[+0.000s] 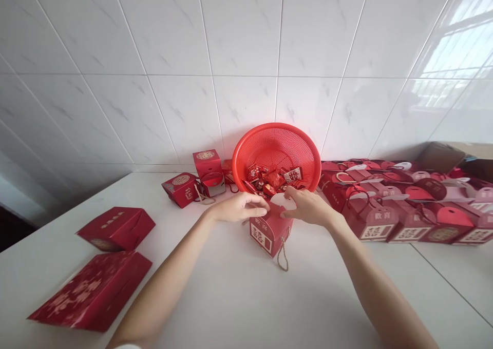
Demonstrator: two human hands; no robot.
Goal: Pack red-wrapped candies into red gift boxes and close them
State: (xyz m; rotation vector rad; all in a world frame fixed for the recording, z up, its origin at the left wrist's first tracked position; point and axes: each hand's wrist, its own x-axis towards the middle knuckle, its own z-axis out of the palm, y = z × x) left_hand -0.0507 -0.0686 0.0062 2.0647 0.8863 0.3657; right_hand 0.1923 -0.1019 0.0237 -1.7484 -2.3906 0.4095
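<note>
A small red candy box (pixel 275 233) with a pale printed label stands on the white table, turned at an angle. A twisted cord loop (pixel 284 262) hangs down its right side. My left hand (pixel 242 207) is at the left of its top, with fingers curled and closed against the upper edge. Across from it, my right hand (pixel 308 206) has thumb and fingers bent around a top flap (pixel 283 201) whose pale inner face shows. The box's interior is hidden. Just behind, a red plastic basket (pixel 277 128) tilts against the wall, holding red-wrapped sweets (pixel 272 179).
Rows of red boxes with handles (pixel 379 223) fill the right side, with a brown carton (pixel 442 156) behind. Several smaller boxes (pixel 181 189) lie left of the basket. Two larger red boxes (pixel 115 228) rest at the left edge. A tiled wall (pixel 246 41) bounds the back.
</note>
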